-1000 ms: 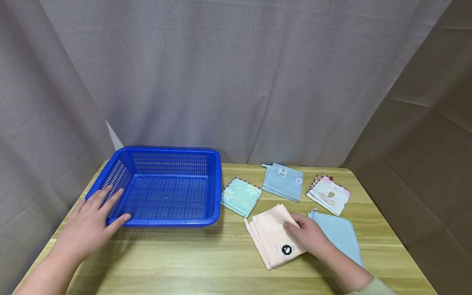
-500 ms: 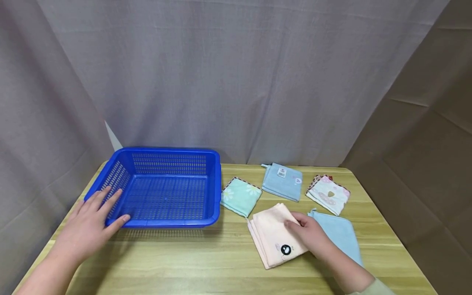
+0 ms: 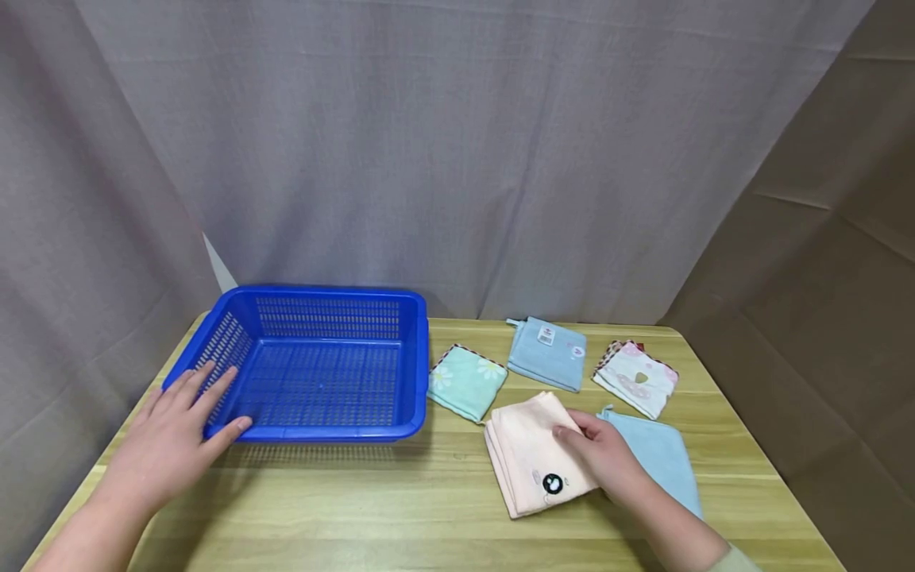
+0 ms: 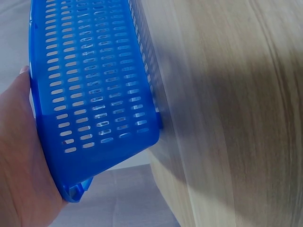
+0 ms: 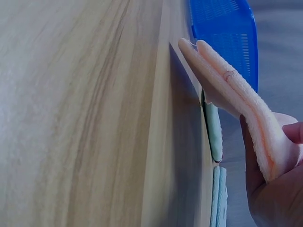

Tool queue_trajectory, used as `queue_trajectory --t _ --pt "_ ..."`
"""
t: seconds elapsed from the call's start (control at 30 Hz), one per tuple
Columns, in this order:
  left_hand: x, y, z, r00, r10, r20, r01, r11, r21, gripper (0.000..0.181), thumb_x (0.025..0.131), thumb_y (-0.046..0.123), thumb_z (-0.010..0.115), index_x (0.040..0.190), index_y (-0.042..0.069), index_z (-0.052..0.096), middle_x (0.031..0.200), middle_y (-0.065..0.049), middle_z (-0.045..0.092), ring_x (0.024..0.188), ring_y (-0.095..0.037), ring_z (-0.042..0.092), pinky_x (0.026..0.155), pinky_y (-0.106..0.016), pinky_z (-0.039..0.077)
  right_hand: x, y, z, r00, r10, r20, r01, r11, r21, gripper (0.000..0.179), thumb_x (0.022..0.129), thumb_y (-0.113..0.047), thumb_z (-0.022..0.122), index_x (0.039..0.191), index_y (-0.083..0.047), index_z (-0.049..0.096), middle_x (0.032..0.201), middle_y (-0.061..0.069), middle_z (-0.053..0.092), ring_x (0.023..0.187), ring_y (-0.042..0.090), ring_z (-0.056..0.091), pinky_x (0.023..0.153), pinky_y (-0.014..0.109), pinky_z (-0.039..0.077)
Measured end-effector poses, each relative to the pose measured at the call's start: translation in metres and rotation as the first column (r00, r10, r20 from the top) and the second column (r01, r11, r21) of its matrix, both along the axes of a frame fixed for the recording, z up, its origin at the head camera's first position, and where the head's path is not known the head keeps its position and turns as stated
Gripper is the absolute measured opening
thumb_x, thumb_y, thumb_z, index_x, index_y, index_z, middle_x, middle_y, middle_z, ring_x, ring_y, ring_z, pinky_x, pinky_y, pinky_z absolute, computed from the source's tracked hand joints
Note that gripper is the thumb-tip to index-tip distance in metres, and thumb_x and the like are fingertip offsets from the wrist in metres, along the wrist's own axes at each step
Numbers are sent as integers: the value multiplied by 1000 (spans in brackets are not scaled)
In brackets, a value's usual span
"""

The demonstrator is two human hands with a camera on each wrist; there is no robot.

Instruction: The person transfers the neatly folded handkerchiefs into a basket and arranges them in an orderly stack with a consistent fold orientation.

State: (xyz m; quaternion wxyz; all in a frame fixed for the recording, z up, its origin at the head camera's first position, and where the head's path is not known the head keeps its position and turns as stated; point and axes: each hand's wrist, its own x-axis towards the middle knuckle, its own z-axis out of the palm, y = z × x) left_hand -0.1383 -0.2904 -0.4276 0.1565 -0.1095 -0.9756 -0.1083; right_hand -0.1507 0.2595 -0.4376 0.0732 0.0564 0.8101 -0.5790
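Note:
A folded peach towel [image 3: 532,449] with a round black-and-white patch is pinched at its right side by my right hand [image 3: 604,453], thumb on top and fingers beneath. In the right wrist view the towel [image 5: 236,85] is raised off the table, its layers seen edge-on. My left hand [image 3: 171,429] lies with straight, spread fingers over the front left corner of a blue plastic basket [image 3: 322,433]. From the left wrist view, the hand [image 4: 23,156] rests along the rim of the slotted basket wall [image 4: 94,94]. Nothing lies inside the basket.
Right of the basket lie a mint daisy-print cloth [image 3: 468,384], a blue folded towel [image 3: 546,361] with a label, and a white printed cloth [image 3: 636,380]. A light-blue towel [image 3: 665,461] lies partly behind the right forearm. A grey curtain [image 3: 457,159] hangs behind the wooden table [image 3: 343,508].
The peach towel has shifted and turned slightly in my right hand's grip, its left edge moving a little right. My left hand and the basket have stayed put.

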Motion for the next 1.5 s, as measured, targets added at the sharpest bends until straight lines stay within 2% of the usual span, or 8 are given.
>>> queue_trajectory --t 0.47,1.0,1.33,1.5 --pt "1 0 1 1000 -1 14 1 999 -39 70 98 53 53 157 20 32 158 -22 30 145 -46 21 119 -56 -7 -1 -3 10 994 -94 -53 92 995 -37 39 98 -14 61 133 1 59 83 10 67 62 21 67 56 37 59" --pt "2 0 1 1000 -3 6 3 999 -41 68 99 53 52 156 21 33 157 -22 32 145 -46 22 119 -59 -4 -1 -8 16 990 -130 -51 126 988 -87 39 99 -15 60 134 0 59 86 10 69 63 20 69 58 35 59" --pt "2 1 1 1000 -4 9 5 999 -36 70 99 53 52 157 20 31 157 -23 31 145 -47 20 118 -57 -8 -2 -15 16 986 -155 -66 146 982 -119 38 98 -13 60 133 1 60 88 10 68 64 19 69 59 34 59" --pt "3 0 1 1000 -4 4 4 999 -37 69 99 53 52 157 21 32 157 -22 31 144 -47 22 118 -59 -6 -4 -18 17 987 -154 -52 147 981 -124 40 99 -15 59 136 -1 58 95 11 68 68 19 69 62 34 59"
